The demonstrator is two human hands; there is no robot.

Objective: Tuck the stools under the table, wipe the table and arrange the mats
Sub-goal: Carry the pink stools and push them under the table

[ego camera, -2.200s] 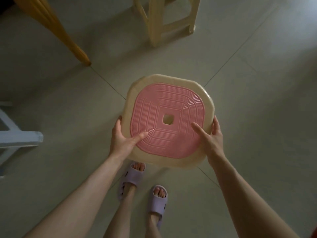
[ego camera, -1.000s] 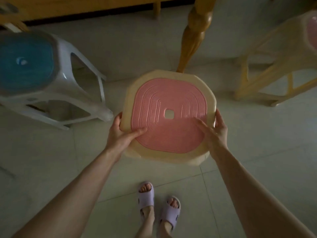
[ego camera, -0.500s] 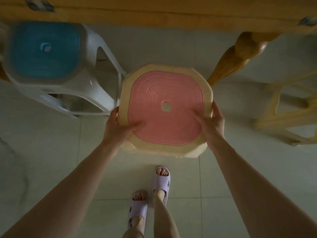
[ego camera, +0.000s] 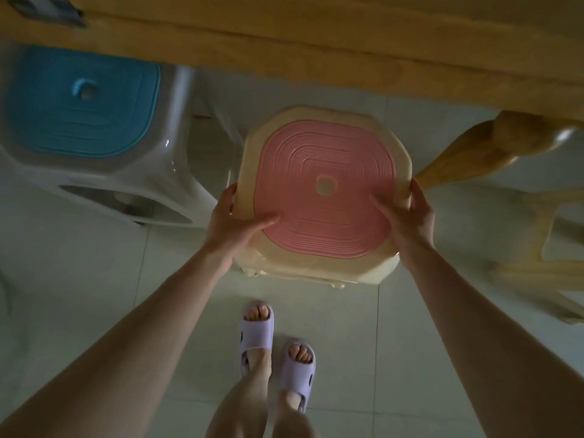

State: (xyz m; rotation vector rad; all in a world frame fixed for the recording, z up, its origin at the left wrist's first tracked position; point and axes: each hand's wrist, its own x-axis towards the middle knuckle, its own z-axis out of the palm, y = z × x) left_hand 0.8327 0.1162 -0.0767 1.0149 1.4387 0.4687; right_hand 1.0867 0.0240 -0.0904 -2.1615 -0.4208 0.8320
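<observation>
A cream plastic stool with a pink ribbed seat (ego camera: 322, 188) is in the middle of the view, just below the wooden table's edge (ego camera: 316, 42). My left hand (ego camera: 234, 222) grips its left rim, thumb on the pink seat. My right hand (ego camera: 407, 216) grips the right rim the same way. A white stool with a blue seat (ego camera: 82, 99) stands to the left, partly under the table. No mats or cloth are in view.
A turned wooden table leg (ego camera: 474, 150) slants down just right of the held stool. Another cream stool's legs (ego camera: 537, 248) show at the far right. My feet in lilac slippers (ego camera: 275, 346) stand on the pale tiled floor behind the stool.
I have carried the pink stool toward the table. The table edge and blue stool have come closer and now fill the top of the view. My grip is unchanged.
</observation>
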